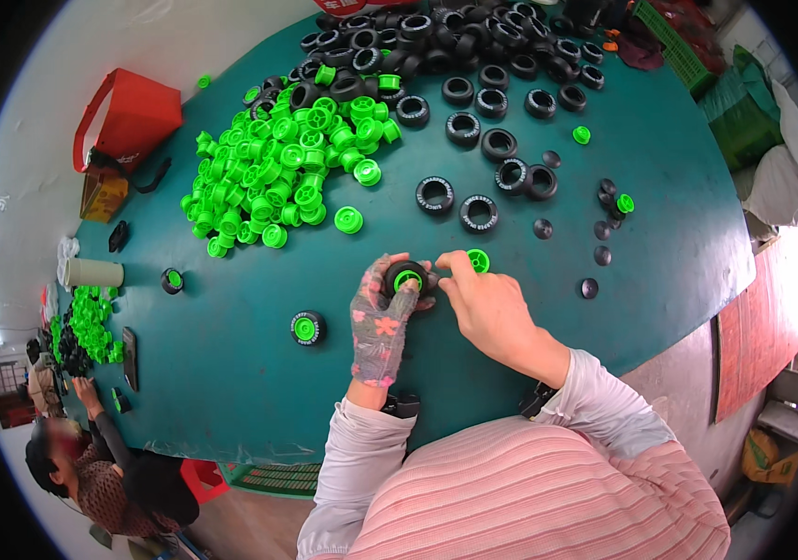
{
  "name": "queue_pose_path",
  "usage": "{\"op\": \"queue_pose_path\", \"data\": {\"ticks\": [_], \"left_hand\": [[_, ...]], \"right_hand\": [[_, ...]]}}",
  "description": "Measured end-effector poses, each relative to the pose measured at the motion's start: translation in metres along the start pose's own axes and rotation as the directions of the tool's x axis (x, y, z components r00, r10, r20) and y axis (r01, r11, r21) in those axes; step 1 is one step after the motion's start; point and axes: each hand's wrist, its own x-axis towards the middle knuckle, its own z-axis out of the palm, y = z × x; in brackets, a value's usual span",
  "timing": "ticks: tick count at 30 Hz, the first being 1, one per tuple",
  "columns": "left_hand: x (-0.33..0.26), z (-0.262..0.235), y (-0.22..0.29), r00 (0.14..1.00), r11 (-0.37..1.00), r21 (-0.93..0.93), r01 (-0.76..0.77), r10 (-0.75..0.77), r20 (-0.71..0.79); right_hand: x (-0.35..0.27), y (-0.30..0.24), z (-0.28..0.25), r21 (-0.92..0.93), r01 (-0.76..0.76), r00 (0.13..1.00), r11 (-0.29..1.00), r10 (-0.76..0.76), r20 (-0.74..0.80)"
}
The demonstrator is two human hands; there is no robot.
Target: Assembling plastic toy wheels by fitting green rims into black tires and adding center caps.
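My left hand (382, 322), in a grey patterned fingerless glove, grips a small black toy tyre (393, 273) with a green wheel hub (409, 279) inside it; the thumb rests on the hub. Just to the right is my bare right hand (492, 308), its fingers curled and the tips drawn together close to the tyre's edge. Whatever they pinch, if anything, is too small to make out. Another green hub (478, 260) shows right behind the right hand's knuckles. Left of my gloved hand, a tyre fitted with a green hub (306, 328) lies on the table.
On the green table (231, 373) lie a heap of green hubs (268, 168), a pile of black tyres (455, 37) and scattered black discs (589, 288). A red bag (128, 117) and a pale cylinder (91, 273) stand left. Another person (109, 467) sits at the lower left.
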Motion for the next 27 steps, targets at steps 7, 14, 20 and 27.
{"op": "queue_pose_path", "data": {"ticks": [7, 14, 20, 27], "left_hand": [[-0.001, -0.001, -0.005, 0.996, 0.987, 0.145, -0.074, 0.08, -0.037], [-0.006, 0.006, -0.011, 0.986, 0.979, 0.149, -0.138, 0.15, -0.07], [-0.004, 0.005, -0.004, 0.993, 0.953, 0.282, -0.108, 0.118, -0.019], [0.0, -0.004, 0.008, 0.994, 0.966, 0.257, -0.008, -0.02, 0.106]], "right_hand": [[0.003, 0.004, 0.022, 0.133, -0.046, 0.999, 0.99, 0.043, 0.023], [0.006, -0.006, 0.024, 0.132, -0.1, 0.995, 0.986, 0.1, 0.002], [0.007, -0.007, 0.021, -0.041, 0.006, 0.999, 0.999, -0.005, 0.031], [0.011, 0.003, 0.005, -0.327, 0.403, 0.911, 0.855, -0.408, 0.058]]}}
